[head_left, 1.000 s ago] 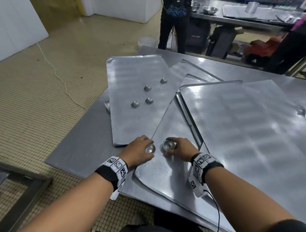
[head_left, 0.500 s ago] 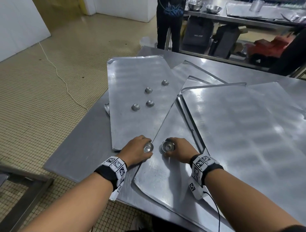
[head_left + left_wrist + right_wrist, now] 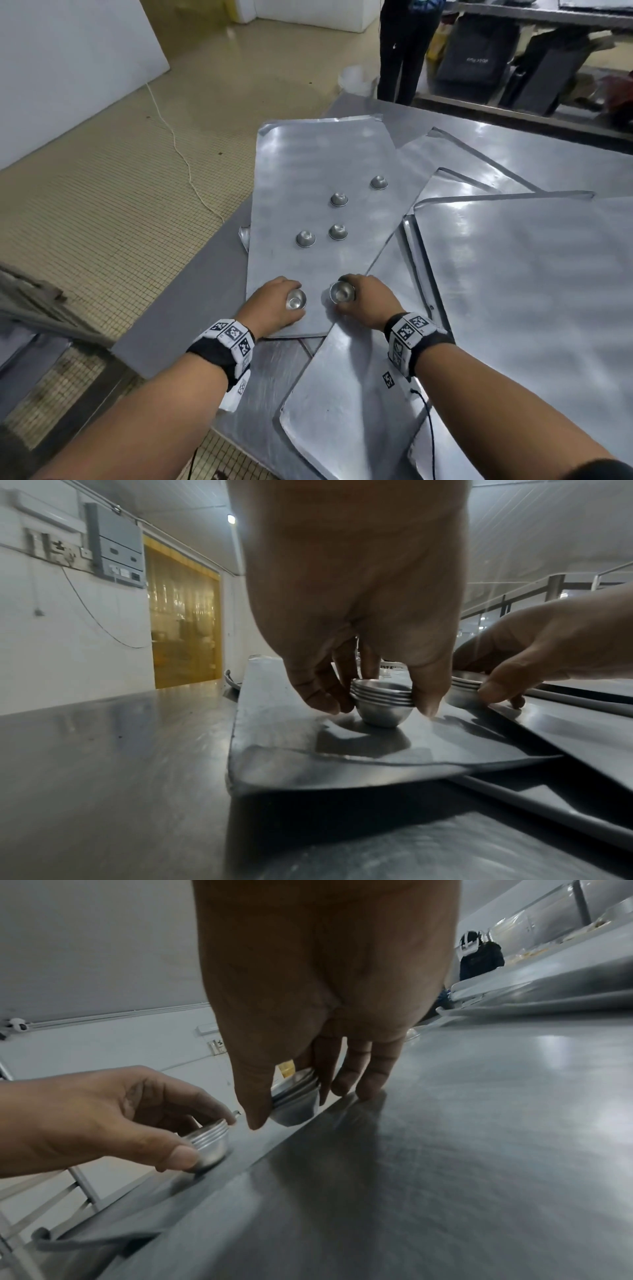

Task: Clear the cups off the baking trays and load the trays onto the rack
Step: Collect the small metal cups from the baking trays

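While two small stacks of nested metal cups are sitting upright at the near end of the left baking tray (image 3: 308,164), each hand is gripping one. The left stack (image 3: 296,299) is resting on the tray with the left hand (image 3: 270,305) curling thumb and fingers around its rims. The right stack (image 3: 342,292) is being pinched by the right hand (image 3: 368,301) just beside it, close to the tray's right edge; the right wrist view is showing it tilted. Four single cups are lying upside down farther along the same tray, one of them (image 3: 306,238) nearest the hands. More trays are overlapping at angles on the steel table (image 3: 178,318), a large one (image 3: 513,274) lying to the right. A person in dark clothes (image 3: 406,51) is standing beyond the table's far end.
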